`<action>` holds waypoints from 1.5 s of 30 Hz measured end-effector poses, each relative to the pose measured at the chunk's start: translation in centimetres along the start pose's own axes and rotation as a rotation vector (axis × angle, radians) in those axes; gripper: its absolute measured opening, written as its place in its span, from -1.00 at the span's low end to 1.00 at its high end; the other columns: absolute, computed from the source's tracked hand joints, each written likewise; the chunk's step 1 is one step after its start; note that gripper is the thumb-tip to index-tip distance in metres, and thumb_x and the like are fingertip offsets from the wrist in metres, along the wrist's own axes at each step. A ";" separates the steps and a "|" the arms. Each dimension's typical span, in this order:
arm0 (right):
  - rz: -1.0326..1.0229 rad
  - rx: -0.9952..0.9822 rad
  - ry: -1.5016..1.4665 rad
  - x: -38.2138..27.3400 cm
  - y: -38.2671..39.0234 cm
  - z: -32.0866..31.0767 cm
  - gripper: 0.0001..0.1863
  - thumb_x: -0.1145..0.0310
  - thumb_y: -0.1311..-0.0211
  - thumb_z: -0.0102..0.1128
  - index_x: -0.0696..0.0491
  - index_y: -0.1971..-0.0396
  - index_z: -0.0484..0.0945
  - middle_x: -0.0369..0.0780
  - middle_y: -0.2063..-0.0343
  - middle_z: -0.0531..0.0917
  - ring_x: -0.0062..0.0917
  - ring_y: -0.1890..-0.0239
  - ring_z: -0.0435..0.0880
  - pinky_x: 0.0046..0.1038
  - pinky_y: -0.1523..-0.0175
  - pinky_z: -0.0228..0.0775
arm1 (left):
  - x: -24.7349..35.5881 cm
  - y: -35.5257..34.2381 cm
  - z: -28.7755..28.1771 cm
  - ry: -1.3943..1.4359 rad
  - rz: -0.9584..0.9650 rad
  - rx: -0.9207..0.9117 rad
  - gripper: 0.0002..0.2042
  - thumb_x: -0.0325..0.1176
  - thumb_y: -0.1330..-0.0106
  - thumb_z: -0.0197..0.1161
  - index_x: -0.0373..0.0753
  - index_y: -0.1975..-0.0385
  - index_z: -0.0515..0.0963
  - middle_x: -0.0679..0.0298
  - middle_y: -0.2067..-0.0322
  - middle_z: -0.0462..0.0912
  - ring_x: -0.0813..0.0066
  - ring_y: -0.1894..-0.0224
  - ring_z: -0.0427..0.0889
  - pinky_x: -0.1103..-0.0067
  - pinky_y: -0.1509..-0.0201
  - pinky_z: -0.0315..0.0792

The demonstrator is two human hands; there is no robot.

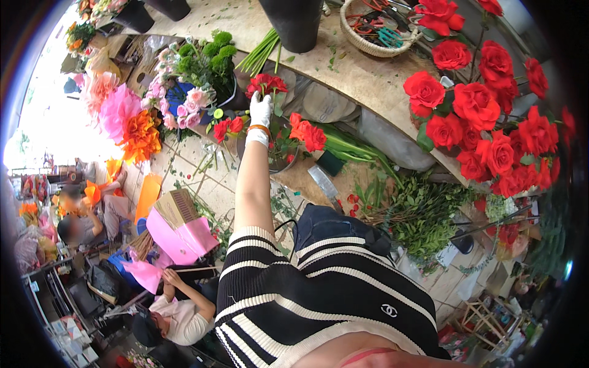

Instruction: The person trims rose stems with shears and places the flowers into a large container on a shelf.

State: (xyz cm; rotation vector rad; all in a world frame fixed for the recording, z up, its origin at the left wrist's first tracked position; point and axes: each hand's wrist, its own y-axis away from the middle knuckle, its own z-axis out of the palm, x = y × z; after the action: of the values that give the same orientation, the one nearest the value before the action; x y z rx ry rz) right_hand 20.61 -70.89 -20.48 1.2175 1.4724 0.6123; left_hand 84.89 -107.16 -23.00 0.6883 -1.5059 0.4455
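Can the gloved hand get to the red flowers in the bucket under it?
Probably yes. The left hand, in a white glove, already has its fingers at one bunch of red flowers, and more red blooms lie just beside the wrist with nothing covering them.

A brown cardboard box (177, 207) sits on the floor at left, over a bright pink sheet-like package (181, 240). A clear plastic bottle (321, 181) lies on the floor near the flower stems.

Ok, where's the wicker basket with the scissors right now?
In the head view the wicker basket sits at the top, right of centre, on the counter, between the dark vase on its left and the red roses on its right.
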 end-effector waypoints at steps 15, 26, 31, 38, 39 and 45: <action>-0.232 -0.150 -0.237 -4.9 4.8 8.8 -0.80 0.16 -0.20 0.15 -0.07 0.40 0.39 -0.35 0.75 0.47 -0.63 0.78 0.44 -0.59 0.69 0.24 | 19.4 13.2 -3.9 0.070 0.516 -0.337 -0.78 -0.54 -0.15 0.24 -0.31 0.19 0.56 0.31 0.21 0.59 0.62 0.22 0.52 0.63 0.08 0.40; -0.683 -0.626 -0.419 -14.8 15.4 6.2 -0.52 0.45 -0.08 0.19 0.09 -0.02 0.27 -0.21 0.42 0.52 -0.59 0.57 0.50 -0.57 0.55 0.37 | 36.0 27.8 1.8 0.374 0.834 -0.535 -0.80 -0.61 -0.12 0.19 -0.36 0.23 0.54 0.29 0.28 0.61 0.53 0.24 0.55 0.59 0.10 0.40; -0.925 -0.735 -0.462 -18.1 23.8 1.5 -0.45 0.56 0.07 0.20 0.10 0.00 0.27 -0.21 0.40 0.51 -0.59 0.58 0.49 -0.58 0.52 0.38 | 39.2 36.3 6.3 0.230 0.782 -0.935 -0.82 -0.53 -0.16 0.20 -0.34 0.23 0.55 0.24 0.28 0.62 0.48 0.18 0.56 0.58 0.04 0.39; -1.270 -0.666 -0.553 -20.1 30.2 -5.3 -0.40 0.76 0.17 0.13 0.09 0.03 0.26 -0.28 0.51 0.42 -0.72 0.69 0.32 -0.70 0.73 0.11 | 34.5 44.1 12.9 0.029 0.557 -1.160 -0.79 -0.45 -0.16 0.26 -0.32 0.21 0.54 0.29 0.26 0.60 0.61 0.22 0.54 0.62 0.07 0.41; -1.319 -0.627 -0.566 -20.0 30.2 -6.1 -0.41 0.77 0.15 0.12 0.08 0.03 0.25 -0.27 0.49 0.44 -0.72 0.67 0.35 -0.70 0.72 0.12 | 33.9 45.3 13.9 0.082 0.478 -1.196 -0.85 -0.45 -0.17 0.22 -0.30 0.27 0.52 0.30 0.34 0.58 0.62 0.30 0.51 0.63 0.19 0.37; -1.432 -0.305 -0.625 -19.7 31.6 -10.0 -0.45 0.75 0.10 0.14 0.03 0.05 0.26 -0.21 0.33 0.54 -0.74 0.43 0.47 -0.78 0.48 0.26 | 30.5 53.1 18.1 0.354 0.148 -1.332 -0.83 -0.28 -0.23 0.19 -0.23 0.33 0.45 0.30 0.48 0.51 0.63 0.53 0.36 0.69 0.51 0.16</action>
State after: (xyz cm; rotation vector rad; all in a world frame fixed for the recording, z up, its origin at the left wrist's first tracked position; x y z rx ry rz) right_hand 20.57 -75.58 17.81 -0.0884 1.2419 -0.4835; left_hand 37.53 -84.34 13.23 -0.5300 -1.1763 -0.3507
